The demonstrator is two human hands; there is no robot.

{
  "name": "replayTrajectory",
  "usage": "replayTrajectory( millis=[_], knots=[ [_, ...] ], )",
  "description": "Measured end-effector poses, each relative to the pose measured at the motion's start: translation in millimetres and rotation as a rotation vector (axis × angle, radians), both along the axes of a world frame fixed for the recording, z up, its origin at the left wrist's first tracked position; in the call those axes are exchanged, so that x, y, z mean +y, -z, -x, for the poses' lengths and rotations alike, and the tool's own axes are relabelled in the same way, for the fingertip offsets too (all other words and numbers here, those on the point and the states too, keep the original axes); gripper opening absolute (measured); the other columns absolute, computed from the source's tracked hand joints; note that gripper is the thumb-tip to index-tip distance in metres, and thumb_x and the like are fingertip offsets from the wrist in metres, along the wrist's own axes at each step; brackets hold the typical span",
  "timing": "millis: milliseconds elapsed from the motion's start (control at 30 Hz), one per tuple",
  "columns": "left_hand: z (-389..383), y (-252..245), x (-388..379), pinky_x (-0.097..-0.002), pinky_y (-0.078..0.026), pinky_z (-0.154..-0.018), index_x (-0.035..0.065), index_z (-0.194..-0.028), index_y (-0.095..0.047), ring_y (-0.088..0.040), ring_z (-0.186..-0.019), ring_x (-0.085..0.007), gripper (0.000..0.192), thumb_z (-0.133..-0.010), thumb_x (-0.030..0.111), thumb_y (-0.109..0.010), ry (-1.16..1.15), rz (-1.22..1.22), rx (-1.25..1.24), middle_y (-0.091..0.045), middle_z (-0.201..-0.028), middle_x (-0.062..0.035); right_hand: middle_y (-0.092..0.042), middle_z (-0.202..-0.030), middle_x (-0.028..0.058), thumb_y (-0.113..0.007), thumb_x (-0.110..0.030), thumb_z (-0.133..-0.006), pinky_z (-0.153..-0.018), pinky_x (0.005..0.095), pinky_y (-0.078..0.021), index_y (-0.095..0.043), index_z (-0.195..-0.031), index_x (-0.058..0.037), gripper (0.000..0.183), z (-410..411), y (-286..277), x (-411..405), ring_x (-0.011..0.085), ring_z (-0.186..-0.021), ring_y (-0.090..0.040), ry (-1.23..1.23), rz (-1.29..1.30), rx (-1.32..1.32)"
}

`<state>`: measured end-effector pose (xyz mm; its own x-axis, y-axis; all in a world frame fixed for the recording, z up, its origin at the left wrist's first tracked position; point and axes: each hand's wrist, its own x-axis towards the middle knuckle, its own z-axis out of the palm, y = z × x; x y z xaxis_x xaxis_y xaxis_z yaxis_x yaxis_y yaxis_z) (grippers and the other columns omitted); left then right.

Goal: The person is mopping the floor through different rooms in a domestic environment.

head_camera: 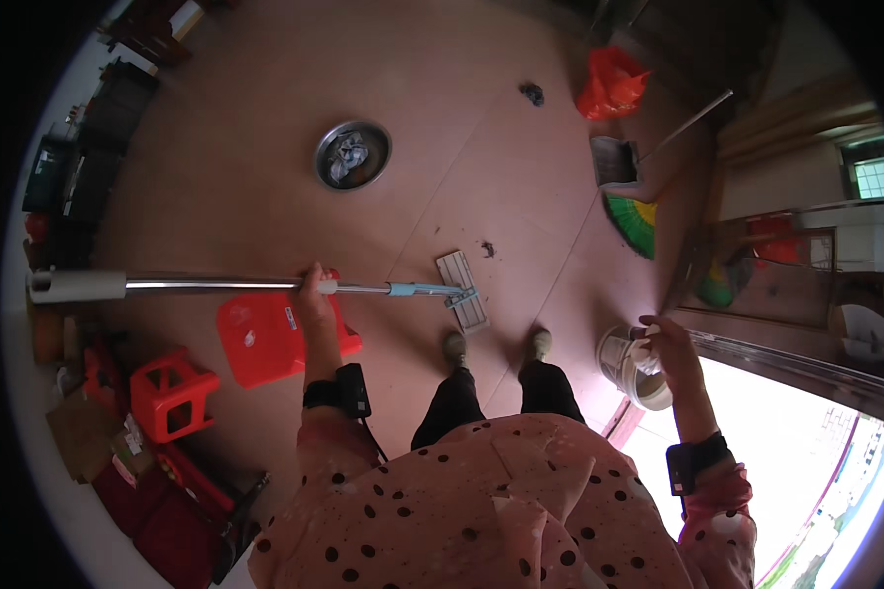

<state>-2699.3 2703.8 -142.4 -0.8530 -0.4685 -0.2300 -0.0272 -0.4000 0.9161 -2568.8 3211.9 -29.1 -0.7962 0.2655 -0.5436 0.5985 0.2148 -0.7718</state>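
My left hand (314,291) is wrapped around the metal pole of a flat mop (214,285), held crosswise in front of me. The mop's thick pale grip points left. At its other end, a light blue joint leads to a flat rectangular mop head (464,292) by my feet. My right hand (672,355) is raised above a pale plastic bucket (617,357) near the doorway. Between its fingers is a small whitish thing (645,359), perhaps cloth or paper. A dark clump of debris (488,249) lies on the floor just beyond the mop head.
A metal basin (353,156) holds a crumpled cloth (348,154). Beyond are a dark clump (532,93), a red plastic bag (611,85), a dustpan (616,162) and a green-yellow broom head (633,224). Red plastic furniture (258,342) and a red stool (174,395) stand left.
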Motion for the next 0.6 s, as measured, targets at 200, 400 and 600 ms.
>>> replayTrajectory(
  millis=[200,400,600],
  knots=[
    [-6.1,7.2,-17.0,-0.0350,-0.044,-0.071,0.0044,-0.076,-0.048,-0.045,-0.062,-0.0140,0.009,-0.076,0.001,-0.056,-0.091,0.065,0.004,-0.044,-0.064,-0.0030,-0.062,-0.077,0.0071,-0.042,-0.006,-0.080,-0.068,0.0244,-0.0447,-0.051,-0.117,-0.0082,0.038,33.9,75.9,-27.2,0.0128,-0.074,-0.058,-0.181,-0.018,-0.487],
    [7.4,78.3,34.2,-0.0368,-0.044,-0.079,0.0044,-0.077,-0.050,-0.052,-0.072,-0.0156,0.011,-0.076,0.005,-0.060,-0.040,0.165,-0.110,-0.053,-0.073,-0.0060,-0.059,-0.085,0.0222,-0.044,-0.028,-0.084,-0.075,0.0432,-0.0447,-0.045,-0.117,-0.0077,0.039,70.8,252.7,9.5,0.0340,-0.077,-0.058,-0.648,-0.272,-0.223],
    [-21.8,234.7,102.4,-0.0340,-0.038,-0.088,0.0087,-0.082,-0.053,-0.052,-0.092,-0.0168,0.013,-0.075,0.009,-0.064,0.016,0.050,-0.339,-0.059,-0.091,-0.0077,-0.060,-0.080,0.0222,-0.049,-0.028,-0.081,-0.071,0.0442,-0.0458,-0.054,-0.098,-0.0031,0.031,119.7,350.0,18.8,0.0377,-0.078,-0.058,-0.718,-0.379,-0.176]
  ],
)
